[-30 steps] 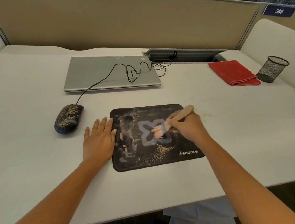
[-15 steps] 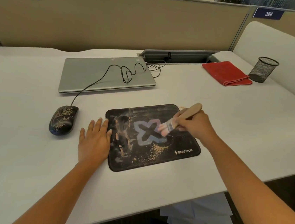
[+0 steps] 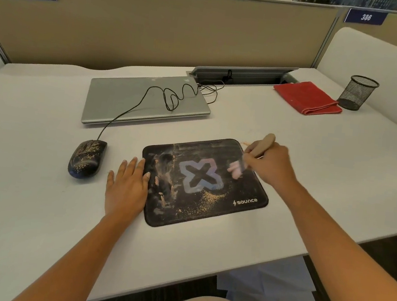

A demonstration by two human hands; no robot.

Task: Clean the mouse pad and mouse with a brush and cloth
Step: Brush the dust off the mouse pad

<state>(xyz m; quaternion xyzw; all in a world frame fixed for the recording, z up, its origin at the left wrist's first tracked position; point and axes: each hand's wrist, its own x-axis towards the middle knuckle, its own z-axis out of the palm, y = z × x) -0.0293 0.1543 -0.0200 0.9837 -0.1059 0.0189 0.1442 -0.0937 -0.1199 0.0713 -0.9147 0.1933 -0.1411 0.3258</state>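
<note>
A black mouse pad (image 3: 247, 193) with an X logo lies on the white desk, streaked with dust and tan grit near its front. My right hand (image 3: 269, 167) grips a wooden-handled brush (image 3: 262, 145); its pink bristles, blurred, touch the pad's right part. My left hand (image 3: 126, 184) lies flat on the desk, fingertips pressing the pad's left edge. A black wired mouse (image 3: 86, 158), speckled with grit, sits left of that hand. A folded red cloth (image 3: 307, 97) lies at the back right.
A closed silver laptop (image 3: 124, 99) sits behind the pad with the mouse cable looped over it. A black mesh pen cup (image 3: 357, 93) stands beside the cloth. Partition walls close the back and right; the desk's front edge (image 3: 202, 282) runs near my lap.
The brush has swept from the X logo at the pad's middle toward its right side. My left hand has stayed on the pad's left edge.
</note>
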